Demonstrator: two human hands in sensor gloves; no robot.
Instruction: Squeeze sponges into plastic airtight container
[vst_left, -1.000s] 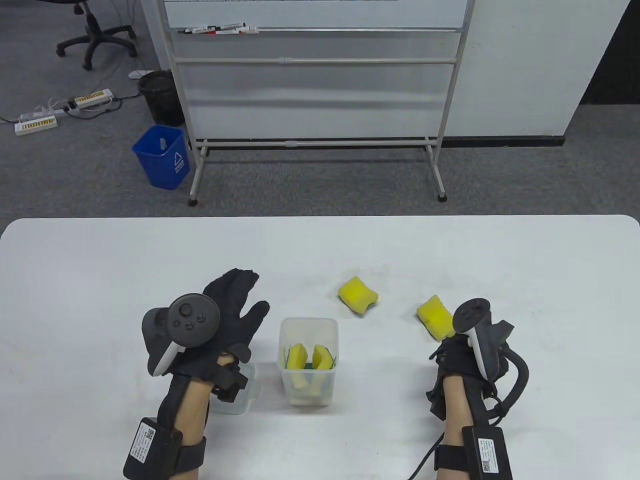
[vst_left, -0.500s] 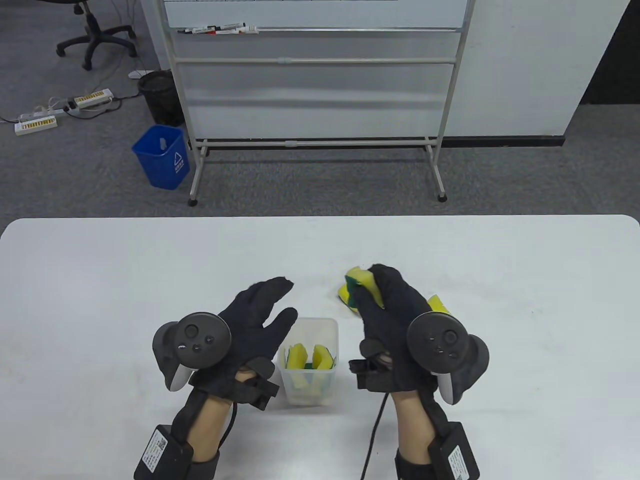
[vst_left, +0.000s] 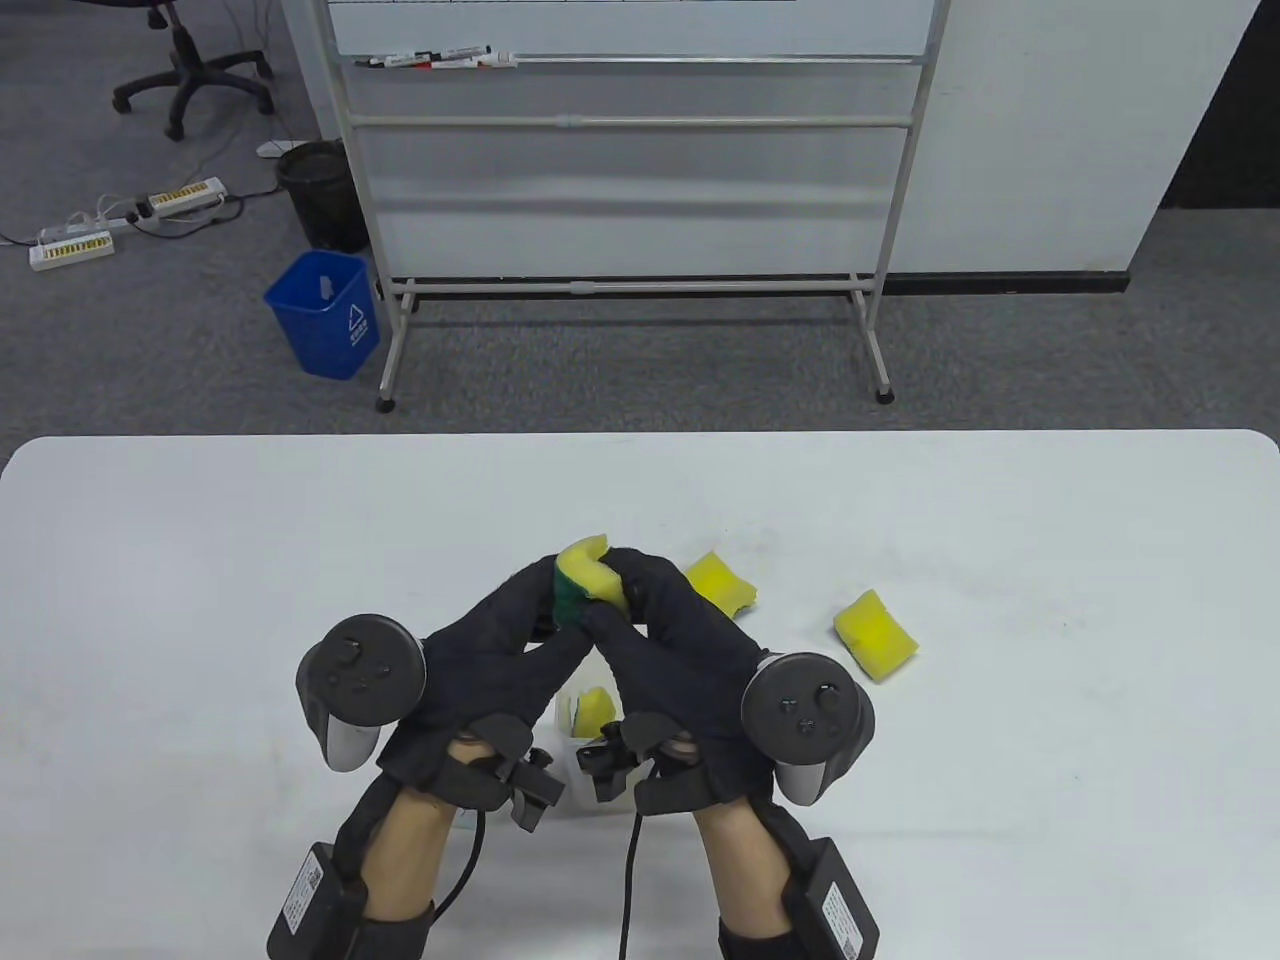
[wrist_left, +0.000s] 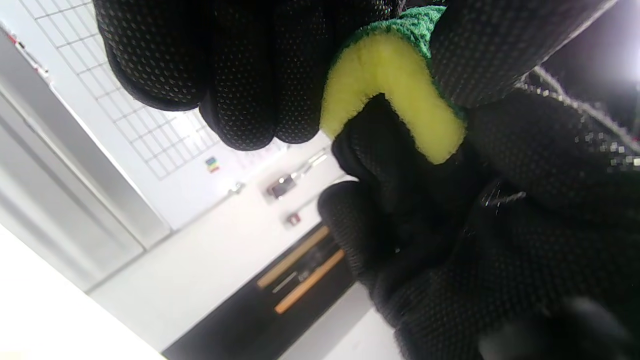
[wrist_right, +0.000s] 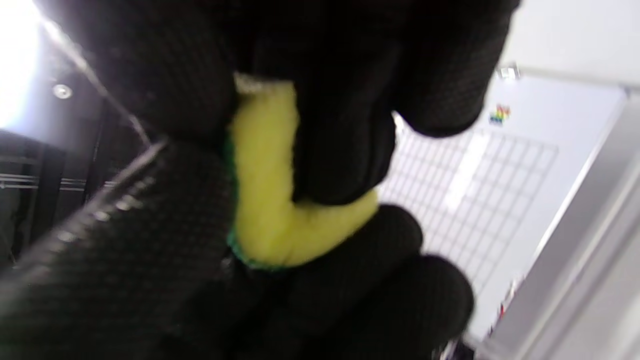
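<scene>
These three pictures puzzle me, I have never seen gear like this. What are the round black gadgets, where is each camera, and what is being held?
The round gadgets are trackers strapped to the backs of two gloved hands; the fingers are free. The wide picture looks down at a white table. The other two come from cameras on each wrist, tilted upward, so they show fingers close up.

The left hand and right hand together pinch one yellow sponge with a green scouring side, bent between the fingers. Below them stands a clear plastic container, mostly hidden, with a sponge inside. Two more yellow sponges lie on the table: the nearer, the farther right.
</scene>
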